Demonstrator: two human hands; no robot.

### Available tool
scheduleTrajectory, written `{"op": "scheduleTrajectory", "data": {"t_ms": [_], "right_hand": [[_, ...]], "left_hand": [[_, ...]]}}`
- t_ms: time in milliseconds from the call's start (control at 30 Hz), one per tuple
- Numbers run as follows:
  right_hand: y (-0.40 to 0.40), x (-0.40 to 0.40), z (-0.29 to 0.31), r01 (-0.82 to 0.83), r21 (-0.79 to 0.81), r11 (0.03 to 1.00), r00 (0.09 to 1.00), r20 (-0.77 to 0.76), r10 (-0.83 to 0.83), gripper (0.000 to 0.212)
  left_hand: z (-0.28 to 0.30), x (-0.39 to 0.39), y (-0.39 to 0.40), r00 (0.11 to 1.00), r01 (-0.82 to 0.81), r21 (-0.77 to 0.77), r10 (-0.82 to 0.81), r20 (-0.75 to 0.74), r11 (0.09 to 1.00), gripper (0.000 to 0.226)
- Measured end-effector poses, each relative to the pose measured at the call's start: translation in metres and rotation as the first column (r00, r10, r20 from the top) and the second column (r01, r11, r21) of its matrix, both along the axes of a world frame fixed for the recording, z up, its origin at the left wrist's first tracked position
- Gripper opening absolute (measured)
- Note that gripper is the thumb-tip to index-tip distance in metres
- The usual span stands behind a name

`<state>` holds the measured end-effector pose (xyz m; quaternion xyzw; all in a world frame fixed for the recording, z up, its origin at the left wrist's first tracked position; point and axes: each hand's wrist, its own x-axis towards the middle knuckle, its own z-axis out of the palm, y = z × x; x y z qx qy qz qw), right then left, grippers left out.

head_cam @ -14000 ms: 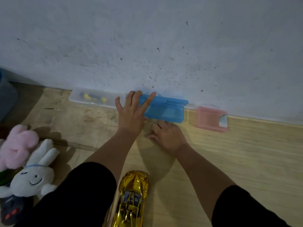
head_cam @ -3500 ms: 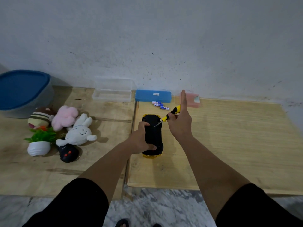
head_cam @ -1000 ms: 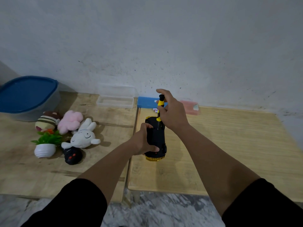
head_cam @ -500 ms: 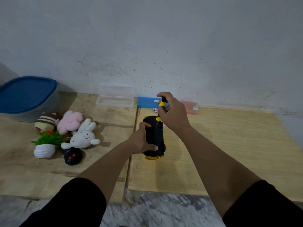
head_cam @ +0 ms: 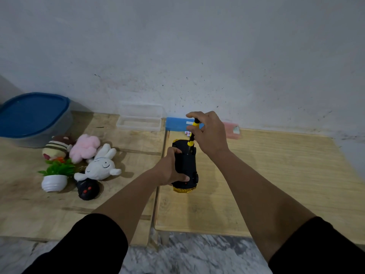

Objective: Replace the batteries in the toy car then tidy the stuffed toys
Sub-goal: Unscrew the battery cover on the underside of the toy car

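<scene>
Right hand [head_cam: 210, 135]: fingers curled round the handle of a yellow-and-black screwdriver [head_cam: 192, 133], held near upright with its tip on the underside of the toy car [head_cam: 185, 165]. Left hand [head_cam: 170, 169]: grips the car's left flank, thumb across the black underside. The car lies upside down on the right-hand bench [head_cam: 276, 184], gold bodywork showing at its 6 o'clock end. At 12 o'clock from the car, a small pack of batteries [head_cam: 187, 133] with print too small to read, then a closed blue case [head_cam: 176, 123] bearing a white label, illegible. At 1 o'clock, a pink box [head_cam: 232, 131]; at 11 o'clock, an open clear box [head_cam: 139, 121]. At 9 o'clock on the left-hand bench: white rabbit plush [head_cam: 99, 165], pink plush [head_cam: 85, 147], striped plush [head_cam: 56, 148], black remote [head_cam: 87, 189], potted plant [head_cam: 55, 175]. At 10 o'clock, a blue-lidded tub [head_cam: 33, 115].
</scene>
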<state>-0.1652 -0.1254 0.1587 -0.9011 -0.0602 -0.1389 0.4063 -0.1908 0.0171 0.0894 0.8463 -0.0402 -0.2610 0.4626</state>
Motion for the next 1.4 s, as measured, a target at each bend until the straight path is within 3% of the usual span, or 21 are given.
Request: {"op": "scheduleTrajectory", "data": {"t_ms": [133, 367, 500, 700, 867, 1000, 1233, 1400], "right_hand": [[-0.0009, -0.0013, -0.0018, 0.001, -0.014, 1.0, 1.0, 0.005, -0.001, 0.047], [0.0004, -0.0006, -0.0009, 0.013, -0.005, 1.0, 1.0, 0.022, -0.013, 0.04], [0.0024, -0.0017, -0.0008, 0.015, -0.037, 0.999, 0.999, 0.032, -0.014, 0.048], [0.0041, -0.0019, 0.0001, 0.022, 0.008, 1.0, 0.999, 0.036, -0.023, 0.027], [0.0036, -0.003, -0.0004, 0.011, 0.0, 1.0, 0.999, 0.032, -0.011, 0.05], [0.0043, -0.0038, -0.0036, 0.023, 0.031, 0.999, 0.999, 0.025, -0.024, 0.044], [0.0071, -0.0036, 0.0015, 0.015, -0.009, 1.0, 1.0, 0.006, -0.015, 0.054], [0.0068, -0.0045, 0.0003, 0.005, 0.01, 1.0, 1.0, 0.023, -0.006, 0.038]], "left_hand": [[0.0003, 0.0, 0.0, 1.0, 0.001, 0.001, -0.001, 0.001, 1.0, 0.079], [0.0044, 0.0021, 0.0001, 1.0, 0.011, 0.003, -0.011, 0.003, 1.0, 0.079], [0.0041, 0.0001, -0.0009, 1.0, 0.016, -0.001, -0.016, 0.005, 1.0, 0.08], [0.0055, -0.001, 0.0013, 0.999, 0.039, 0.022, -0.039, 0.019, 0.999, 0.079], [0.0067, -0.0021, 0.0033, 0.999, 0.032, 0.027, -0.033, 0.022, 0.999, 0.079], [0.0079, -0.0004, 0.0044, 0.999, 0.022, 0.025, -0.022, 0.023, 0.999, 0.078], [0.0066, -0.0026, 0.0032, 0.999, 0.036, 0.027, -0.037, 0.029, 0.999, 0.078], [0.0073, -0.0019, 0.0033, 0.999, 0.039, 0.027, -0.04, 0.027, 0.999, 0.078]]}}
